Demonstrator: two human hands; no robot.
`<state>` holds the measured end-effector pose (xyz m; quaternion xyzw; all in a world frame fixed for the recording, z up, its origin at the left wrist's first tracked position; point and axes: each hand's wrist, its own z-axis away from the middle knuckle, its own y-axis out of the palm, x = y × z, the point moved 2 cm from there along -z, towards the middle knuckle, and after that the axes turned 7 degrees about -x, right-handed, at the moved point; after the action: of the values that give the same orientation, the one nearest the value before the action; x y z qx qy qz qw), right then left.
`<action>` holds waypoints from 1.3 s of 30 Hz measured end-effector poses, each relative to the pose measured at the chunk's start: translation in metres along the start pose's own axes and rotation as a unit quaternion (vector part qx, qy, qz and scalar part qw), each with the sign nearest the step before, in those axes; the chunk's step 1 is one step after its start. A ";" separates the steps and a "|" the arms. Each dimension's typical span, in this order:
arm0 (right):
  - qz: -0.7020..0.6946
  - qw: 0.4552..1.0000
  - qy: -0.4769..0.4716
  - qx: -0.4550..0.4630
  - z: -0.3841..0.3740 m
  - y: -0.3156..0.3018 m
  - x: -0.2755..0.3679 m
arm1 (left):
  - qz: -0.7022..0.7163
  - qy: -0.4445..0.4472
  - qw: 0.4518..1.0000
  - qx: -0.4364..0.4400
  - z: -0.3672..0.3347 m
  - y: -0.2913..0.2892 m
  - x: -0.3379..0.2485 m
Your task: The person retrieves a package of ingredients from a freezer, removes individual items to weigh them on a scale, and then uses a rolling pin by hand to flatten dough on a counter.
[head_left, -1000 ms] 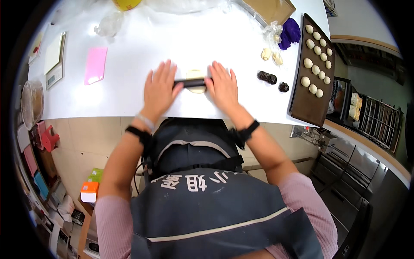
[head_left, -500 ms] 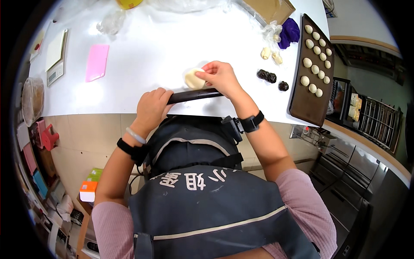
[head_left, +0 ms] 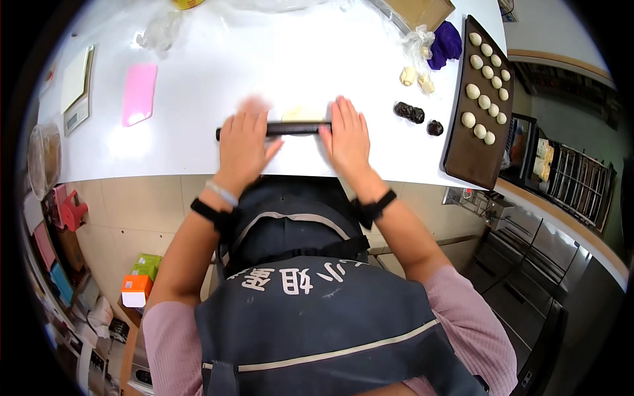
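Observation:
A dark rolling pin (head_left: 297, 129) lies crosswise near the table's front edge, over the near part of a flat, pale dough round (head_left: 301, 114). Stretched across the pin's left part is my left hand (head_left: 246, 142), its fingers extended, thumb out and fingertips partly blurred. My right hand (head_left: 347, 135) rests flat over the right end with its fingers straight, covering that end. To the right, several dark filling balls (head_left: 409, 113) sit in a short row, with a single dark ball (head_left: 434, 127) apart. Two pale dough pieces (head_left: 408, 76) lie beyond them.
A dark baking tray (head_left: 462, 155) with rows of white dough balls stands at the right edge. Near it are a purple cloth (head_left: 445, 45) and a cardboard box (head_left: 422, 12). A pink scraper (head_left: 140, 94), a scale (head_left: 77, 99) and crumpled plastic (head_left: 160, 32) lie on the left.
My right hand has let go of the dough round and moved onto the pin's right end. The round now lies flat, partly under the pin. My left hand has flattened out over the pin.

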<state>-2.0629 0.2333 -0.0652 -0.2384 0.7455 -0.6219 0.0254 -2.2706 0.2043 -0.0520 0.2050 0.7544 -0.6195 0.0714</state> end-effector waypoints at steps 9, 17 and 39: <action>0.023 0.991 0.104 -0.078 -0.062 0.021 -0.021 | -0.092 -0.013 0.994 -0.064 -0.091 0.023 0.030; 0.027 0.998 0.042 -0.029 -0.028 0.013 -0.003 | -0.069 -0.011 0.998 -0.004 -0.039 0.015 0.021; -0.031 0.999 0.041 -0.012 0.012 -0.004 -0.015 | 0.028 0.069 0.997 0.010 0.013 -0.008 -0.008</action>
<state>-2.0444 0.2280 -0.0677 -0.2353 0.7459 -0.6225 -0.0274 -2.2681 0.1884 -0.0449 0.2686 0.7452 -0.6094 0.0346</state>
